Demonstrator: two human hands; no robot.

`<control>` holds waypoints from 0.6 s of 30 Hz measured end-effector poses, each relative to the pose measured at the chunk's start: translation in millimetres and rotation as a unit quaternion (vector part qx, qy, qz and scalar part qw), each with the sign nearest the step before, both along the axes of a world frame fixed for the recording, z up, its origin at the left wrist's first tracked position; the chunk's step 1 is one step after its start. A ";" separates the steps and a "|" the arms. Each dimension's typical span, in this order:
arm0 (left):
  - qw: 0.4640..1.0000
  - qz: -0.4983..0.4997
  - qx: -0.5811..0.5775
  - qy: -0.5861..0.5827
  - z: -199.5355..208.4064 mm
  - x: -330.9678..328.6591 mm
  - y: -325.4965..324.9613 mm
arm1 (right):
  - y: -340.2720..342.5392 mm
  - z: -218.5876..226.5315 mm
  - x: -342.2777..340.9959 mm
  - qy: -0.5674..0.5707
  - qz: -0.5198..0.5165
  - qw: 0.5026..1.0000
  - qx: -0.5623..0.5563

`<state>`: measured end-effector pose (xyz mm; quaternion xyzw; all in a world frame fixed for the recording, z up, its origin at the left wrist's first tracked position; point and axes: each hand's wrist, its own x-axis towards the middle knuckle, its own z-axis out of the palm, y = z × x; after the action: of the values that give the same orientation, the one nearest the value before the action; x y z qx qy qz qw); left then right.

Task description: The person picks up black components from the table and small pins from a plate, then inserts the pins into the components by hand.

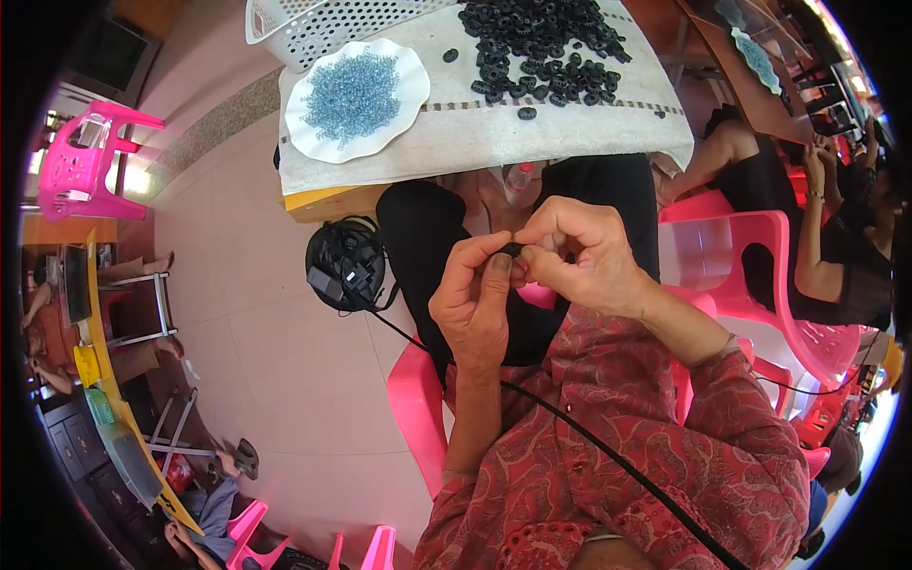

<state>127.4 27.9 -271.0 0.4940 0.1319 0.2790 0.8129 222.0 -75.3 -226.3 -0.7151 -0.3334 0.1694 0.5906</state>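
Over my lap, my left hand (477,290) and my right hand (587,258) meet fingertip to fingertip. Between them they pinch a small black part (513,250), mostly covered by my fingers; it resembles the loose pieces on the table. Ahead of my hands, a pile of small black ring-like parts (532,43) lies on the cloth-covered table (456,142). To its left sits a white scalloped plate (415,84) heaped with small clear bluish pieces (347,95).
A white perforated basket (332,33) stands at the table's far left. On the floor to the left is a round black holder with cables (347,266). A black cable (608,451) crosses my body. Pink chairs (774,247) and other people sit at tables on both sides.
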 end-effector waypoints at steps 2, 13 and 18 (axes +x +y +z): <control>1.000 -0.004 -0.019 -0.002 -0.2 0.1 0.2 | -0.1 -1.2 -0.5 0.008 -0.007 1.000 0.004; 0.999 0.017 0.033 0.003 3.9 1.5 -0.2 | 4.2 4.2 -0.9 -0.066 -0.023 0.997 -0.026; 0.997 0.030 0.072 0.011 4.3 0.6 0.6 | 5.8 2.6 -0.4 -0.126 -0.020 0.991 -0.024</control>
<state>128.0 28.5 -266.7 0.5498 0.1354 0.3064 0.7652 221.6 -69.5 -223.7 -0.7514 -0.3865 0.0735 0.5297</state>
